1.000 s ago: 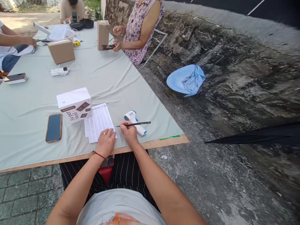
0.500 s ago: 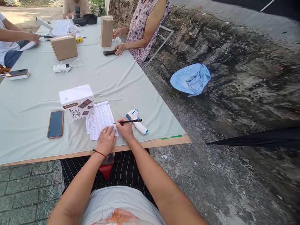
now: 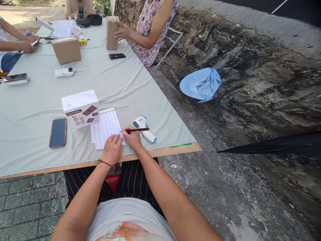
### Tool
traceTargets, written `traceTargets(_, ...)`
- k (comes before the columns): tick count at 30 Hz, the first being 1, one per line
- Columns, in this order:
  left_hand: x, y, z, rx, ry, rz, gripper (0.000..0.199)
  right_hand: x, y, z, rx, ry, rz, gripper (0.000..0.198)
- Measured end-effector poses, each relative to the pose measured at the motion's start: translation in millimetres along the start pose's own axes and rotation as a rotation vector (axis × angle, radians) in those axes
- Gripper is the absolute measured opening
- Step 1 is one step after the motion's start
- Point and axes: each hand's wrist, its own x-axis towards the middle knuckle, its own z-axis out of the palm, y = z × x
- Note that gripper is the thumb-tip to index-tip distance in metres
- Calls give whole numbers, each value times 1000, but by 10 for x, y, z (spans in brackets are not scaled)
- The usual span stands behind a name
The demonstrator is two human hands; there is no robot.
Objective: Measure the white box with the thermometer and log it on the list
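Sheets of paper (image 3: 104, 125) covered in handwriting lie near the front edge of the cloth-covered table. My left hand (image 3: 112, 147) rests flat on their lower part, fingers stretched out. In my right hand (image 3: 132, 138) a black pen (image 3: 136, 130) is gripped, its tip at the right edge of the top sheet. Just right of that hand lies a white and blue infrared thermometer (image 3: 144, 129). A white printed box (image 3: 80, 108) stands at the papers' upper left, partly over them. Left of it is a phone (image 3: 58, 133) in a brown case.
Farther back are a cardboard box (image 3: 66, 51), a white device with a cable (image 3: 64, 72), a phone on a white block (image 3: 16, 79) and a yellow tape measure (image 3: 83, 41). A co-worker's hand touches another cardboard box (image 3: 112, 33); a black phone (image 3: 117, 56) lies nearby.
The co-worker at the right has lifted a hand off the black phone and raised it beside the upright box. The view has shifted slightly; my hands stay on the papers.
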Motion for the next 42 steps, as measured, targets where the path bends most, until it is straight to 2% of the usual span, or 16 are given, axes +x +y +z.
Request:
traceTargets(16,-1,-8,19,19,21,14,29,-1,15,11,11,-66,-1,16)
traceTargets(42,-6,-10,27,46,23,22,29,7,57,16,32,-75,-12,16)
